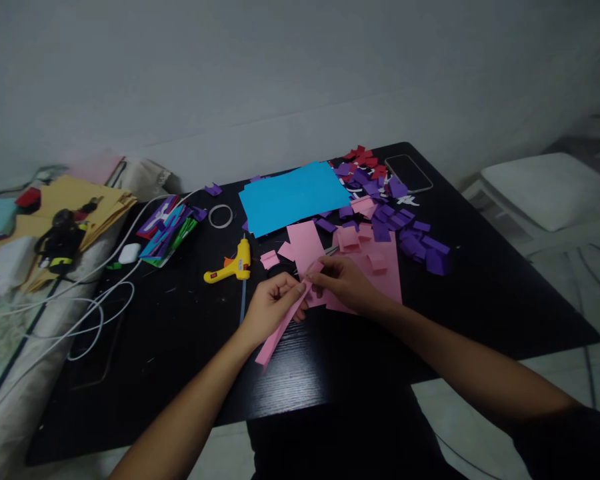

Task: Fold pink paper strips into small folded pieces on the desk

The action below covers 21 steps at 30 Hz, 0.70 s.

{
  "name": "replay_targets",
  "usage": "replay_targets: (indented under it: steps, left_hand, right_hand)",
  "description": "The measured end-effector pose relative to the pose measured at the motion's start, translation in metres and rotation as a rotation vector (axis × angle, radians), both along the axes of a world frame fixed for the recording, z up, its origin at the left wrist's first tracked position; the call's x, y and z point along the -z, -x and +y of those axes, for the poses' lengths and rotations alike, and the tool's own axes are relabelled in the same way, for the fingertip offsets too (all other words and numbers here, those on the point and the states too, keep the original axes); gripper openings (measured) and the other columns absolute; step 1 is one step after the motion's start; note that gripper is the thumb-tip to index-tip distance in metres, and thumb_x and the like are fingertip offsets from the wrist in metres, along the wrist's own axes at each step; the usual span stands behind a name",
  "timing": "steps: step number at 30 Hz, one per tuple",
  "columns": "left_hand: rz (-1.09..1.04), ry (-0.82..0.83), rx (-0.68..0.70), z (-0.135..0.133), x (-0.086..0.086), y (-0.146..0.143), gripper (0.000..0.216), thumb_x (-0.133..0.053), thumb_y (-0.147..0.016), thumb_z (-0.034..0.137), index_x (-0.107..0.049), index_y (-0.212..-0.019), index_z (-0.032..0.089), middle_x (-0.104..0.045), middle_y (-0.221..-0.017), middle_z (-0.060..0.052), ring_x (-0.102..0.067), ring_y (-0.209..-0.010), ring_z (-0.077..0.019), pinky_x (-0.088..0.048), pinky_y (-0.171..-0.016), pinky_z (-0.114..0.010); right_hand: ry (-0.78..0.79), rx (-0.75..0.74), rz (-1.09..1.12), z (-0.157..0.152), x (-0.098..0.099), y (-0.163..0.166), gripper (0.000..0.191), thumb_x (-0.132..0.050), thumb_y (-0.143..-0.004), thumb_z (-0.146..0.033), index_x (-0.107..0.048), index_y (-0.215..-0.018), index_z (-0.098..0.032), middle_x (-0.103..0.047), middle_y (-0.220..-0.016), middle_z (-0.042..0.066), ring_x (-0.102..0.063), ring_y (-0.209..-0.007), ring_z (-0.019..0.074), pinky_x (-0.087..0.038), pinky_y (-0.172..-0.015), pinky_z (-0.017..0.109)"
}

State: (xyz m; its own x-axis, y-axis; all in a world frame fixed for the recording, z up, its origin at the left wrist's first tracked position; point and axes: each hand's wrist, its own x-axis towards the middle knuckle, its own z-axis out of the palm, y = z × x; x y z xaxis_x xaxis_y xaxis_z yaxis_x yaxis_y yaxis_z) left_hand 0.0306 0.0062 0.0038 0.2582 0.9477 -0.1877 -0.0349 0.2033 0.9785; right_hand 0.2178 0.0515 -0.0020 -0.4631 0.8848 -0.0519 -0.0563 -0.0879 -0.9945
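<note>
A narrow pink paper strip [280, 330] slants between my two hands above the black table's front part. My left hand [276, 303] pinches it along its middle, thumb on top. At the strip's upper end, the fingers of my right hand [343, 283] are closed on it. Beneath and behind my hands lie pink paper sheets [391, 280] with small folded pink pieces [349, 239] on them. Scissors [332, 251] show partly beside my right hand, the rest hidden. A yellow glue gun [237, 265] rests left of my left hand.
Blue sheets [295, 197] lie at the back of the table [505, 313]. Purple folded pieces [420, 247] and red ones [365, 159] are heaped at right. Coloured paper bundles [173, 230], a tape roll [221, 216] and white cables [100, 310] occupy the left. A white stool [535, 190] stands right.
</note>
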Motion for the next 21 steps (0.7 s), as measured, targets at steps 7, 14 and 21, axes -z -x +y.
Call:
replay_targets:
  steps: [7,14,21]
  left_hand:
    - [0.020,0.023,0.034,0.007,0.002,0.009,0.034,-0.076,-0.088,0.048,-0.065,-0.082,0.016,-0.071,-0.069,-0.001,-0.063,-0.049,-0.0098,-0.053,-0.048,-0.021]
    - [0.178,-0.067,-0.068,0.023,-0.020,0.045,0.025,-0.081,-0.082,0.037,-0.072,-0.082,0.014,-0.074,-0.073,-0.004,-0.063,-0.052,-0.0102,-0.051,-0.047,-0.019]
    - [-0.018,-0.262,-0.526,0.031,-0.020,0.057,0.025,-0.080,-0.084,0.036,-0.067,-0.077,0.016,-0.064,-0.054,0.003,-0.056,-0.043,-0.0088,-0.046,-0.045,-0.019]
  right_hand:
    - [-0.011,0.177,0.031,0.007,0.000,-0.006,0.033,-0.078,-0.086,-0.048,-0.066,-0.076,-0.019,-0.063,-0.065,-0.001,-0.060,-0.060,0.0134,-0.050,-0.061,0.029]
    - [0.081,0.388,0.198,0.018,-0.003,-0.013,0.032,-0.083,-0.081,-0.047,-0.066,-0.080,-0.020,-0.068,-0.080,0.002,-0.068,-0.072,0.0155,-0.061,-0.073,0.033]
    - [0.175,0.042,0.156,0.009,-0.006,-0.012,0.025,-0.083,-0.079,-0.032,-0.070,-0.093,-0.018,-0.073,-0.077,0.001,-0.074,-0.071,0.0170,-0.060,-0.069,0.031]
